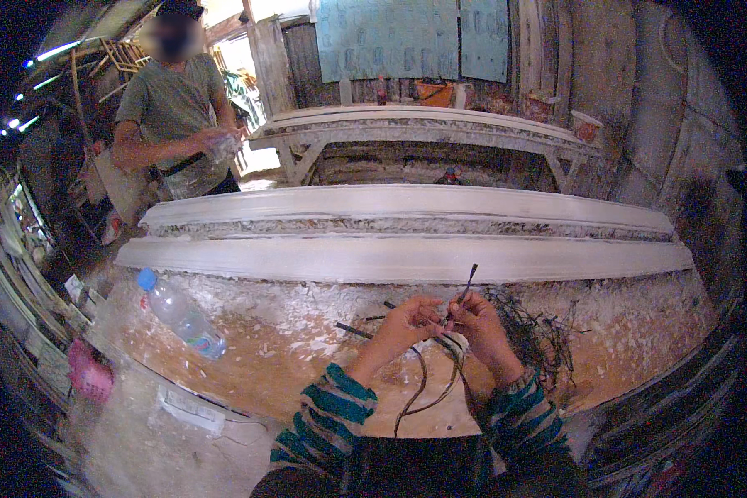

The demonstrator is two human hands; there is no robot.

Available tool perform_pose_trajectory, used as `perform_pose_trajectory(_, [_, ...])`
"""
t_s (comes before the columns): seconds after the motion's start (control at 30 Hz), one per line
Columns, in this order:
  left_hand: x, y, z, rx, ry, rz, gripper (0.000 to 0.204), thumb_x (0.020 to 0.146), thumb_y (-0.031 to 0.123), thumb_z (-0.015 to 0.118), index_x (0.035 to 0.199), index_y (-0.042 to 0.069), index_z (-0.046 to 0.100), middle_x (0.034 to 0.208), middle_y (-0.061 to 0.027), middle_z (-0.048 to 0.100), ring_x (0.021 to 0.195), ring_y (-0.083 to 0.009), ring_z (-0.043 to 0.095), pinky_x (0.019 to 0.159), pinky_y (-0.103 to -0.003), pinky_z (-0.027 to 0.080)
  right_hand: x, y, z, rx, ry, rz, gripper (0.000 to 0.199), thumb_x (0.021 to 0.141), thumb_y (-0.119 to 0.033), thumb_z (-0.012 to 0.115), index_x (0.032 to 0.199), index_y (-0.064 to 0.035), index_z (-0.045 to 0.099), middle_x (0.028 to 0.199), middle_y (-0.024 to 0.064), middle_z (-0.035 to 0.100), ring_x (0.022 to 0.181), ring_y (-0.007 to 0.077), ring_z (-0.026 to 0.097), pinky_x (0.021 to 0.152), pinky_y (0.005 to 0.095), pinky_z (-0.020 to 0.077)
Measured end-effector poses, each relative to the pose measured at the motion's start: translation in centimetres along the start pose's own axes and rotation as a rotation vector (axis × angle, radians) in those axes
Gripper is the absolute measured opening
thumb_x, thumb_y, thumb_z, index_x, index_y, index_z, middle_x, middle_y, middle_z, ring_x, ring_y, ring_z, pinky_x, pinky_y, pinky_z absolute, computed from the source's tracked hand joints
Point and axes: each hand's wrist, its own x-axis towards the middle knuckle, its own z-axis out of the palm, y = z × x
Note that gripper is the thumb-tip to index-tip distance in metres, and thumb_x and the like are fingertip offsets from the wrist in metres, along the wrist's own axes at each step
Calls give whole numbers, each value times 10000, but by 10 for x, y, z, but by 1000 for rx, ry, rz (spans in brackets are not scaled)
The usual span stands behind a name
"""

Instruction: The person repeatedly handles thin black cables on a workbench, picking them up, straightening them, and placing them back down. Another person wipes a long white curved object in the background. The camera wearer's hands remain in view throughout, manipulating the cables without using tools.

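Above the near part of the work table, my two hands meet with fingertips pinched together. My left hand (415, 324) and my right hand (480, 329) are both closed on a thin dark cord (471, 278), whose tip sticks up beyond the right fingers. Below the hands, more dark cord lengths (424, 378) hang or lie in loops toward the table's front edge; which of them join the held piece I cannot tell. Beside my right hand lies a tangled heap of black strands (548, 336). A dark cord end (353, 330) shows left of my left wrist.
A clear plastic bottle with a blue cap (183, 315) lies on the dusty wooden table (261, 378). Two long white moulded lengths (407, 257) stretch across behind my hands. Another person (174, 116) stands at the far left. A pink basket (91, 373) sits low left; a bench (423, 124) stands behind.
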Motion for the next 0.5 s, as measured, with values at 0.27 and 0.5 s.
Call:
perform_pose_trajectory(0.27, [-2,-2,2,94,57,-42,348,762,92,643,1089,67,527,892,-29,576,756,-100,518,696,-241,442,0,-6,2,107,59,0,98,830,-143,564,891,-89,508,778,-3,523,653,103,530,608,247,473])
perform_pose_trajectory(0.5, [-2,3,3,198,85,-80,288,780,96,624,1055,63,549,879,-26,579,771,-91,521,695,-225,434,0,-4,-1,-220,-47,-44,219,787,-125,612,977,-70,515,790,3,537,659,101,523,597,234,444])
